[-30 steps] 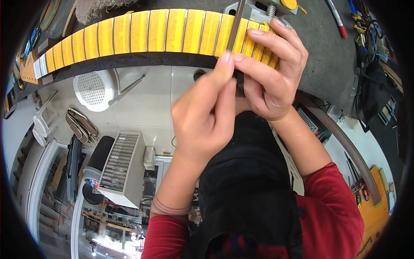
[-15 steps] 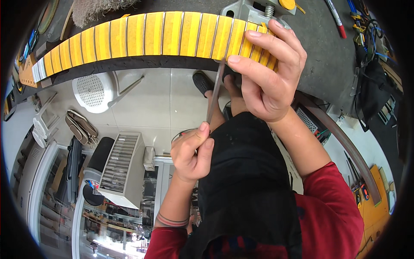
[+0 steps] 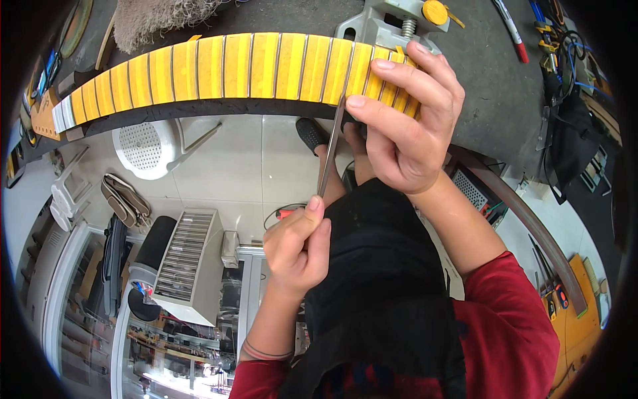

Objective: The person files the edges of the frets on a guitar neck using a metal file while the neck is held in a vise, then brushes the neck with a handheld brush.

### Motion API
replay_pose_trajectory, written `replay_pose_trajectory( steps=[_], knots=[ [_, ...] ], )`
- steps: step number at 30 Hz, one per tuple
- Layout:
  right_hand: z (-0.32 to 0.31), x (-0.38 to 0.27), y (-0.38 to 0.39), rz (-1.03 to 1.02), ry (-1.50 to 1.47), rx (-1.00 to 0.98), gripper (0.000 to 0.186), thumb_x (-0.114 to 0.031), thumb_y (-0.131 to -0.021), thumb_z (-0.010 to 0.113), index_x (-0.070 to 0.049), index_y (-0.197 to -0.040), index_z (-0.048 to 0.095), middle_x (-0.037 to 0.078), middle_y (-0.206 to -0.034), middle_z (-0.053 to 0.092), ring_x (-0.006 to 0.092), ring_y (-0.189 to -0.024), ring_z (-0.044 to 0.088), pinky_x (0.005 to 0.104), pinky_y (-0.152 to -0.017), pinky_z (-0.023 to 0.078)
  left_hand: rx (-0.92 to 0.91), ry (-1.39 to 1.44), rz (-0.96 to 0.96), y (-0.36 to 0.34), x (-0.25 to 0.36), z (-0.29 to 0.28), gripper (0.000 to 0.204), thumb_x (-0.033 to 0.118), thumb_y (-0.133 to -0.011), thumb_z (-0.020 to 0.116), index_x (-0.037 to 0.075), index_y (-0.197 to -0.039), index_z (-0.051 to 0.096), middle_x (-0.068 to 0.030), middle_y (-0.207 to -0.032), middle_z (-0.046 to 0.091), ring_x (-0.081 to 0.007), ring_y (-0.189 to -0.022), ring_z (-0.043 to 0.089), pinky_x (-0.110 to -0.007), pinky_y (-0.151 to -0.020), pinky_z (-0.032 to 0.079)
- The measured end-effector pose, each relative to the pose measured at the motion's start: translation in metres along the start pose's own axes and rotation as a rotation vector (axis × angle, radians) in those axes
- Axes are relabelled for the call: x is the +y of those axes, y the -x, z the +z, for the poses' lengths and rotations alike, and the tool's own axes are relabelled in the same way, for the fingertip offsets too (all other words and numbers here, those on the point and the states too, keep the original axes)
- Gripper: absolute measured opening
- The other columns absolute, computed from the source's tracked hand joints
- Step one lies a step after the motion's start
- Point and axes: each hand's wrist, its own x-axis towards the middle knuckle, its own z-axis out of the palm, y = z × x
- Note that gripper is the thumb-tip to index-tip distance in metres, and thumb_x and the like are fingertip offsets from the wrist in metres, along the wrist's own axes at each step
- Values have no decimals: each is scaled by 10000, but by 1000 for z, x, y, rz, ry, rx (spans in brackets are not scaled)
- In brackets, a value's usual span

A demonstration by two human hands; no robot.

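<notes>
A guitar neck (image 3: 264, 66) lies across the far part of the view, its fretboard covered in yellow masking tape with the metal frets bare between the strips. My left hand (image 3: 297, 246) is closed round the near end of a thin metal file (image 3: 332, 149). The file's far tip meets the near edge of the fretboard at a fret. Over the right end of the neck is my right hand (image 3: 415, 123), fingers apart, with fingertips resting on the tape. Its index fingertip is right beside the file's tip; whether they touch, I cannot tell.
A metal vise (image 3: 392, 26) with a yellow knob stands behind the neck. Shaggy grey cloth (image 3: 156, 23) lies at the far left, a marker (image 3: 510, 30) at the far right. Below the dark bench are a white stool (image 3: 146, 147) and a grey slatted box (image 3: 189, 263).
The neck and bench sit slightly lower in the picture. The file's tip stays at the fretboard's near edge, and both hands keep their hold and placement.
</notes>
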Motion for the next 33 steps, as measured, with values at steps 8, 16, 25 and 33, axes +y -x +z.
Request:
replay_pose_trajectory(
  steps=[8,16,25,33],
  knots=[
    [-1,-1,-3,19,4,18,511,-91,-673,728,-307,-1122,840,17,-1354,708,367,-1367,579,568,-1183,358,10,9,0,-81,15,19,330,-96,-1001,690,-85,-1330,690,-172,-1123,801,-102,-850,721,-258,-730,568],
    [-1,-3,2,40,-11,-3,491,-96,-687,737,-299,-1123,837,13,-1351,708,357,-1380,577,561,-1199,339,-49,-37,-98,-64,27,7,336,-103,-1003,683,-83,-1339,691,-130,-1039,793,-91,-837,712,-250,-749,576],
    [4,-5,-1,62,-7,51,495,-51,-736,735,-267,-1175,810,6,-1346,715,338,-1364,596,542,-1202,348,69,-121,67,-81,28,24,401,-101,-1001,649,-53,-1399,682,-139,-1046,778,-140,-797,699,-273,-704,559],
    [-2,-5,-2,58,-44,16,386,-7,-840,728,-177,-1185,763,91,-1334,702,377,-1371,596,544,-1218,365,44,-401,137,-12,20,15,524,-186,-877,696,-21,-1374,718,-55,-694,543,-191,-559,458,-334,-512,348]
  ],
)
